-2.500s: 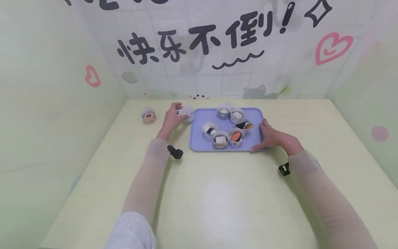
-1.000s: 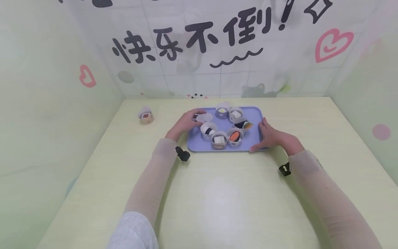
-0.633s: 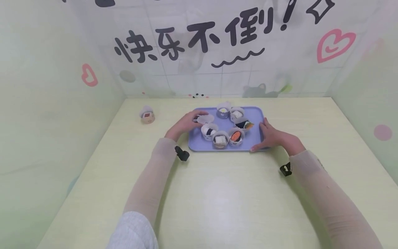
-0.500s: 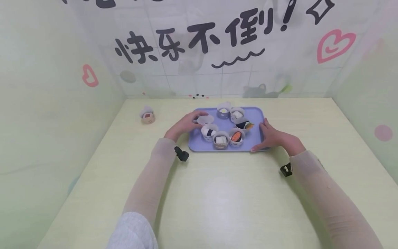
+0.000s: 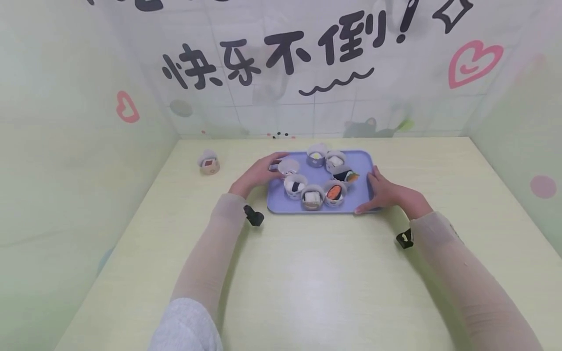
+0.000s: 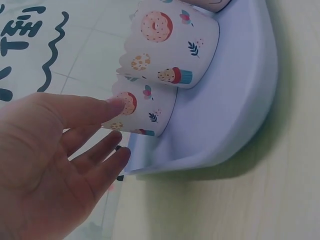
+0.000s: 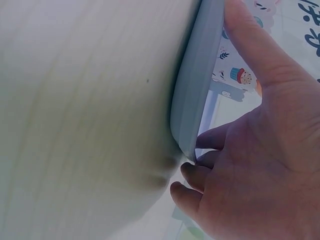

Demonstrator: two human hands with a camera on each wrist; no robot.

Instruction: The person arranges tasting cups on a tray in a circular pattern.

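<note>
A lavender tray (image 5: 278, 202) holds several paper cups of sushi-like pieces in a ring. My left hand (image 5: 259, 173) is at the white printed cup (image 5: 289, 167) at the tray's back left. In the left wrist view its thumb tip overlaps this cup's wall (image 6: 157, 100), and the other fingers are loosely spread, apart from it. The cup stands upright on the tray, beside the cup with a black-banded white piece (image 5: 296, 186). My right hand (image 5: 383, 191) grips the tray's right end, thumb along the front rim and fingers bent at the side edge (image 7: 192, 115).
A tan cup with a reddish-brown piece (image 5: 209, 164) stands alone at the table's back left. On the tray are also an orange-topped piece (image 5: 335, 193) and a black-wrapped roll (image 5: 344, 176). A printed wall (image 5: 263, 117) rises behind the table (image 5: 307, 273).
My left hand brought the white printed cup from left of the tray onto its back left, then drew slightly left, its fingers loosening. My right hand has stayed at the tray's right end.
</note>
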